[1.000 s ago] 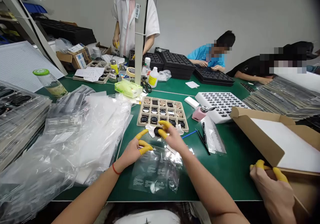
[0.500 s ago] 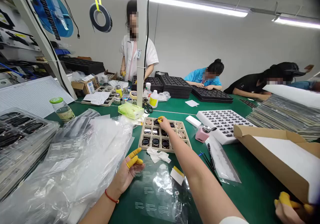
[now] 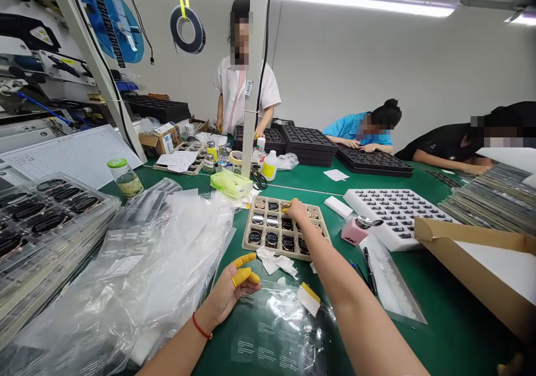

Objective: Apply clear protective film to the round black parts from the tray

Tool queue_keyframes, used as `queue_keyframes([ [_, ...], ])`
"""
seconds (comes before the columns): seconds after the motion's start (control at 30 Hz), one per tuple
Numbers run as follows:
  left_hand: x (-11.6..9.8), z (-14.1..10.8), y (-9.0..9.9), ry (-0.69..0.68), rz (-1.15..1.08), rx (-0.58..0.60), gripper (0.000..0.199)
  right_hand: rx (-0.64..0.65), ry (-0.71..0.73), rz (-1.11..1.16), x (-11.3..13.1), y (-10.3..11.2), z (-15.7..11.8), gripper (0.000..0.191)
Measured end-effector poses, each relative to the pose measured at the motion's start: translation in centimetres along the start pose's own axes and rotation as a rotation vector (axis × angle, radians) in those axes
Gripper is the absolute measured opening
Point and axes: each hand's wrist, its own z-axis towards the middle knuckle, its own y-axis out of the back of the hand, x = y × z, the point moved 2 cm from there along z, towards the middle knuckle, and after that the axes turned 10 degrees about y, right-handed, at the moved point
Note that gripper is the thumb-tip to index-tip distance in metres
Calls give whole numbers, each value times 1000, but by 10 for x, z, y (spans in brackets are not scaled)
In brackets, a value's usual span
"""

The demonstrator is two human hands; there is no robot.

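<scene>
A beige compartment tray (image 3: pixel 280 237) lies in front of me, holding several round, watch-like discs, among them a dark disc (image 3: pixel 254 237) and a silvery disc (image 3: pixel 272 221). My right hand (image 3: pixel 295 210) reaches over the tray, yellow-covered fingertips drawn together at a cell in the far row. Whatever is between those fingertips is hidden. Nearer me, my left hand (image 3: pixel 235 285) hovers over the bench with yellow finger covers on, fingers stretched and nothing held. Crumpled white tissue (image 3: pixel 276 262) lies between that hand and the tray; below it spreads a clear printed plastic sheet (image 3: pixel 263 331).
Plastic bags (image 3: pixel 167 264) cover the left side beside stacked clear trays (image 3: pixel 50 242). To the right are a pink dispenser bottle (image 3: pixel 355 231), a white foam tray (image 3: pixel 393 214) and an open cardboard box (image 3: pixel 464 253). A metal post (image 3: pixel 255 85) rises behind the tray. Several co-workers sit or stand beyond.
My right hand has moved one cell to the right along the tray's far row, leaving a dark disc visible there. My left hand stays near the tray's front. The whole view has shifted slightly.
</scene>
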Motion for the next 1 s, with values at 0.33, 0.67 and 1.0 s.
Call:
queue_keyframes([
  [0.33, 13, 4, -6, 6, 255, 152, 59, 540, 216, 384, 156, 89, -110, 16],
  [0.67, 32, -4, -12, -134, 660, 174, 79, 557, -159, 606, 158, 113, -152, 16],
  [1.0, 16, -13, -13, 29, 629, 165, 57, 641, -206, 315, 141, 125, -164, 11],
])
